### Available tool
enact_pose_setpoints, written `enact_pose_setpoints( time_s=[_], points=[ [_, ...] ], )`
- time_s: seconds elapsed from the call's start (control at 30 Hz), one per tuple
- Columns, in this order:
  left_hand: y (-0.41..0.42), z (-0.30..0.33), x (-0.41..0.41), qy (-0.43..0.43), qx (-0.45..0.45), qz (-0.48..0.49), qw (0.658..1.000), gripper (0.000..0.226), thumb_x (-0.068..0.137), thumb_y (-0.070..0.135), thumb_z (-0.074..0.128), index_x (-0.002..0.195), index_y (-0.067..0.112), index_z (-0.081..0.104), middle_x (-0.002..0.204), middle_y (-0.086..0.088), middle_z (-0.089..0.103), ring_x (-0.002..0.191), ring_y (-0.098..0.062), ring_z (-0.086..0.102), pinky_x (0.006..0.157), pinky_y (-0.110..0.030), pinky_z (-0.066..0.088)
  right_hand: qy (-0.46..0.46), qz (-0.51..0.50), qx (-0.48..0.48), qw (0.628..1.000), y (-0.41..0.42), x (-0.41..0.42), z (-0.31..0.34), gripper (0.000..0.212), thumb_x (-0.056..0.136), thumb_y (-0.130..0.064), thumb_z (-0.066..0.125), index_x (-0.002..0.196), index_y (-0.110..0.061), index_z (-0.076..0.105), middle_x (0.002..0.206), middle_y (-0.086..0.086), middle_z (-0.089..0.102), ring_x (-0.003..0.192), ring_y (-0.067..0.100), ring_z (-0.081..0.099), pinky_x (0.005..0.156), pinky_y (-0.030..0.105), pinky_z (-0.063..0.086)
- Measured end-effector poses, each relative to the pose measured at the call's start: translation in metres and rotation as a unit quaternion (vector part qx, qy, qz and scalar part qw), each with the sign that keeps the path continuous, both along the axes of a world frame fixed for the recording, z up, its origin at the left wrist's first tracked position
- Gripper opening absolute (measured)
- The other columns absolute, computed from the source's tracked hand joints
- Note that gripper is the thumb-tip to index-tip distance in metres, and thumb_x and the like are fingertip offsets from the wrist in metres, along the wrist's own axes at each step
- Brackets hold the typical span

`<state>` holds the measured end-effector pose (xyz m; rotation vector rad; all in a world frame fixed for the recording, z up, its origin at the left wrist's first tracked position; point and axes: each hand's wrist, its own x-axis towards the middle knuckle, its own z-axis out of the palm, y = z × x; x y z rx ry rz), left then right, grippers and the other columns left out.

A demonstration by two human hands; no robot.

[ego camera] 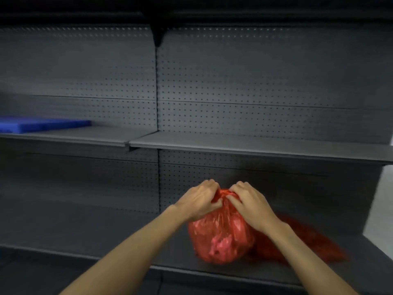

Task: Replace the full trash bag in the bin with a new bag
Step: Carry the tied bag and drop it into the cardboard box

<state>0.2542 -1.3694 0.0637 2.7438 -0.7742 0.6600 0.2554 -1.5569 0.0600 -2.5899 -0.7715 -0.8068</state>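
A full red plastic trash bag (221,237) stands on the lowest grey shelf (182,260), bulging with crumpled contents. Its top is gathered into a tight bunch. My left hand (197,201) grips the bunched top from the left, fingers curled into the plastic. My right hand (248,201) pinches the same bunch from the right. A second red plastic mass (302,241), blurred, lies flat on the shelf to the right of and behind the bag; I cannot tell whether it is another bag. No bin is in view.
Dark grey pegboard shelving (234,86) fills the view. A middle shelf (255,143) juts out above the bag. A flat blue object (42,125) lies on the left middle shelf. A pale wall or floor strip (380,199) shows at the far right.
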Motion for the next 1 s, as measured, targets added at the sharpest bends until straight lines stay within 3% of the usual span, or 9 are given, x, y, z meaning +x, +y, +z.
enact_pose_setpoints(
  time_s=[0.23,0.53,0.77,0.9,1.0],
  points=[
    [0.199,-0.003,-0.051,-0.008,-0.016,0.147,0.989,0.029,0.092,0.041,0.049,0.095,0.011,0.049,0.097,-0.003,0.052,0.092,-0.020,0.049,0.076,-0.039,0.044,0.010,0.151,-0.008,0.988,0.207,0.004,0.001,0.018,0.096,-0.037,0.048,0.093,-0.023,0.058,0.093,-0.008,0.054,0.093,0.015,0.053,0.081,0.035,0.045],
    [0.421,-0.016,-0.159,-0.028,-0.036,0.292,0.955,0.024,0.091,0.040,0.051,0.087,0.017,0.047,0.086,0.008,0.045,0.079,-0.009,0.044,0.071,-0.029,0.039,0.011,0.310,-0.005,0.951,0.450,-0.053,-0.003,0.024,0.097,-0.035,0.047,0.103,-0.016,0.060,0.103,0.000,0.058,0.101,0.020,0.052,0.088,0.036,0.042],
    [0.536,-0.025,-0.264,-0.031,-0.049,0.422,0.905,0.026,0.091,0.039,0.052,0.089,0.013,0.049,0.087,0.004,0.048,0.083,-0.015,0.052,0.076,-0.037,0.044,0.020,0.428,-0.030,0.903,0.601,-0.123,-0.008,0.025,0.097,-0.033,0.047,0.104,-0.013,0.059,0.108,0.006,0.060,0.105,0.025,0.052,0.090,0.039,0.041],
    [0.582,-0.030,-0.322,-0.033,-0.058,0.496,0.866,0.024,0.092,0.037,0.053,0.087,0.014,0.047,0.086,0.006,0.046,0.084,-0.015,0.052,0.071,-0.028,0.037,0.021,0.493,-0.044,0.868,0.674,-0.163,-0.014,0.026,0.097,-0.033,0.045,0.105,-0.012,0.059,0.108,0.006,0.059,0.107,0.025,0.052,0.091,0.040,0.041],
    [0.612,-0.034,-0.360,-0.027,-0.067,0.549,0.832,0.025,0.091,0.037,0.053,0.088,0.013,0.050,0.089,0.003,0.050,0.084,-0.016,0.052,0.074,-0.035,0.043,0.023,0.539,-0.055,0.840,0.725,-0.192,-0.018,0.027,0.097,-0.033,0.045,0.104,-0.012,0.059,0.109,0.008,0.060,0.107,0.026,0.053,0.090,0.039,0.040]
  ],
)
